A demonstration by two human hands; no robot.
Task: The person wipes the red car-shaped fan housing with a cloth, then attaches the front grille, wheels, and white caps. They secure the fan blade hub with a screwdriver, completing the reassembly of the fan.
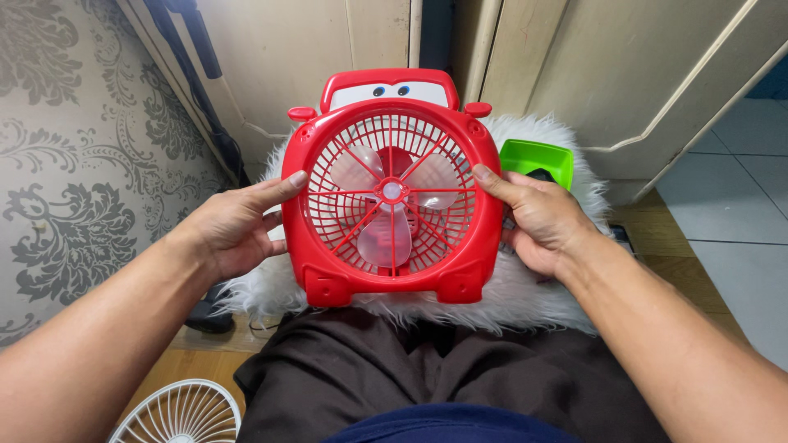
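A red toy-car-shaped desk fan with a round grille and pale translucent blades stands upright on a white furry cushion. My left hand grips its left side, thumb on the front rim. On the fan's right side my right hand holds it the same way. The fan faces me, its two feet resting on the cushion just beyond my dark-clothed lap.
A green plastic tray sits behind my right hand on the cushion. A white round fan grille lies on the wooden floor at lower left. Beige cabinet doors stand behind, patterned wallpaper at left, tiled floor at right.
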